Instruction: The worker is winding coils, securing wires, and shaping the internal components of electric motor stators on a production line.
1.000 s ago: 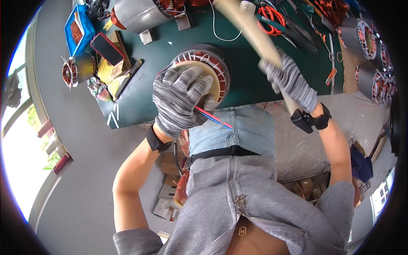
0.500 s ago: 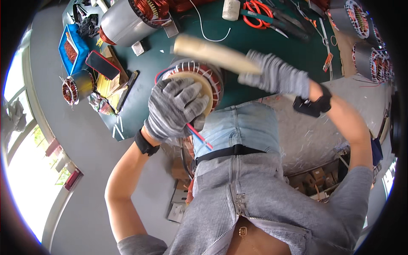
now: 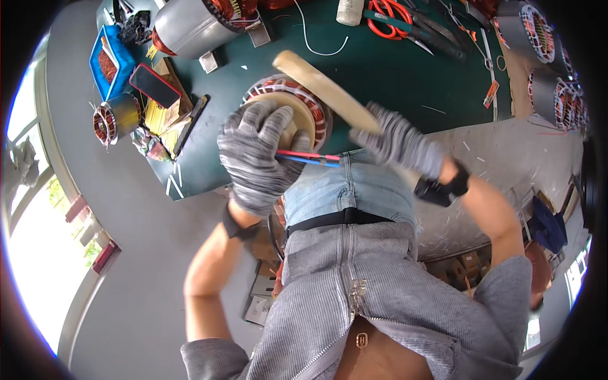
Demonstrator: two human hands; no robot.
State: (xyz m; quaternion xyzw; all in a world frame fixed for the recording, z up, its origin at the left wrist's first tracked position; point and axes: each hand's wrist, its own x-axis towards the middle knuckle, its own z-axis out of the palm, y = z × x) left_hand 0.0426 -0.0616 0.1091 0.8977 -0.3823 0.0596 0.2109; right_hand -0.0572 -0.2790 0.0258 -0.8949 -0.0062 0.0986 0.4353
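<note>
I see both hands gloved in grey knit. The left hand (image 3: 256, 155) lies spread over the near side of a round motor stator (image 3: 288, 117), fingers pressed on its pale inner ring and copper-red winding; it clasps the stator's edge rather than closing into a fist. The stator sits at the near edge of the green worktop (image 3: 392, 69), just in front of my waist. A red wire and a blue wire (image 3: 310, 158) run out from under the left hand toward my right, across the denim. The right hand (image 3: 399, 142) is clenched around the handle of a pale wooden mallet (image 3: 323, 88); the mallet's long body slants up and leftward, its far end above the stator's far rim. Whether it touches the winding, I cannot tell. Toward the far left corner of the worktop lies a larger grey motor housing (image 3: 190, 25) on its side, with a blue tray (image 3: 107, 57) and a dark phone with a red rim (image 3: 155, 85) near the left edge. A small copper-wound stator (image 3: 114, 117) stands at the left edge. Red-handled scissors (image 3: 389, 16) lie along the far edge, and further wound stators (image 3: 538, 35) stand at the right end.
</note>
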